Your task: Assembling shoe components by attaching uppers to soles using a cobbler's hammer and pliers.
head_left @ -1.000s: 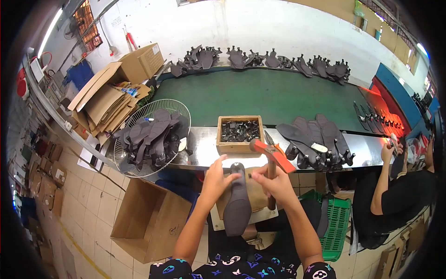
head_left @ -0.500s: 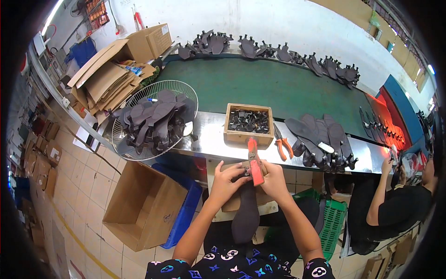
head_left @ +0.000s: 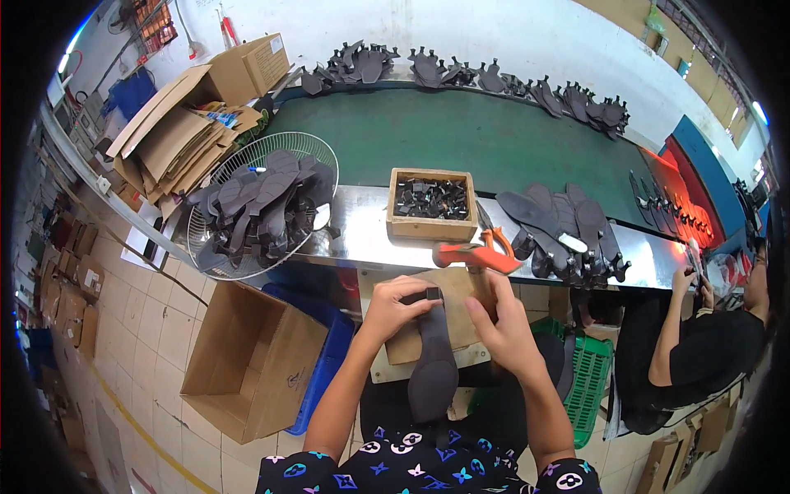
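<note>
My left hand [head_left: 392,311] pinches a small black piece [head_left: 433,294] at the narrow far end of a dark grey shoe sole [head_left: 434,370]. The sole's wide end points toward me. Under its far end is a brown board [head_left: 403,349] on a pale plate. To the right of the sole, my right hand [head_left: 512,329] is closed on a hammer [head_left: 477,257] with a red-orange head lying crosswise; its handle is mostly hidden by my fingers. Beyond both hands stands a wooden box [head_left: 432,230] of small black pieces.
A wire basket [head_left: 327,140] of soles stands left, and a pile of soles [head_left: 564,222] lies right beside orange-handled pliers [head_left: 500,241]. Behind is a green belt [head_left: 461,123]. An open carton [head_left: 247,362] and a green crate [head_left: 591,387] flank me. Another person [head_left: 699,354] works at right.
My right hand has moved right, away from the sole's end, and the hammer head has turned from lengthwise to crosswise. My left hand stays at the sole's end. The whole view has shifted slightly.
</note>
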Demonstrator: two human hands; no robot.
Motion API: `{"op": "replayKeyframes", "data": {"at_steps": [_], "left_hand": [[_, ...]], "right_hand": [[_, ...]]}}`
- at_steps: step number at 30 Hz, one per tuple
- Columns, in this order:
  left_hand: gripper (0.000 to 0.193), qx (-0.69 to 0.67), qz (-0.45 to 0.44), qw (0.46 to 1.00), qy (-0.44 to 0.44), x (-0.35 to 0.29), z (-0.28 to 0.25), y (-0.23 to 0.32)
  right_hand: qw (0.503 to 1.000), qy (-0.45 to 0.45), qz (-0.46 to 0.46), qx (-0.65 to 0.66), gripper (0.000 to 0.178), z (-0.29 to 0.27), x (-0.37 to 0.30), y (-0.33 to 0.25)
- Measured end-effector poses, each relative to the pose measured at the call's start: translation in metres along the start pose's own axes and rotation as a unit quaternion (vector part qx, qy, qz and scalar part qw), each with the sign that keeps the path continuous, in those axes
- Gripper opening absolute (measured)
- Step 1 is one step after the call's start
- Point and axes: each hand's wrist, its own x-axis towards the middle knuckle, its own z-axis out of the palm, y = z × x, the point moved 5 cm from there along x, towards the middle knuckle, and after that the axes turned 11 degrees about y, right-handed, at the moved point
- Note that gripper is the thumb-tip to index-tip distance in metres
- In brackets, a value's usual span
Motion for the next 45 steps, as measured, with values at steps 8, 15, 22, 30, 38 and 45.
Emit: {"op": "replayKeyframes", "data": {"at_steps": [8,15,22,30,38,45], "left_hand": [[0.027,-0.014,-0.017,1.000,0.020,0.001,0.001,-0.005],[0.035,-0.009,-0.033,0.999,0.022,0.001,-0.001,-0.010],[0.114,0.170,-0.008,0.985,-0.027,-0.017,-0.002,-0.005],[0.125,0.288,-0.031,0.954,-0.071,-0.015,0.002,-0.013],[0.065,0.287,-0.020,0.955,-0.066,-0.014,-0.003,0.003],[0.023,0.079,0.075,0.993,-0.050,-0.043,0.000,0.027]], "right_hand": [[0.989,-0.041,-0.121,-0.080,0.051,-0.009,-0.030,-0.038],[0.986,-0.061,-0.125,-0.088,0.055,0.002,-0.031,-0.032],[0.948,0.020,-0.280,-0.149,0.052,-0.037,-0.030,-0.096],[0.983,-0.055,-0.104,-0.142,0.049,0.003,-0.031,-0.013],[0.964,-0.033,-0.207,-0.166,0.053,-0.010,-0.033,-0.041],[0.973,0.017,-0.193,-0.124,0.056,-0.026,-0.016,-0.037]]}}
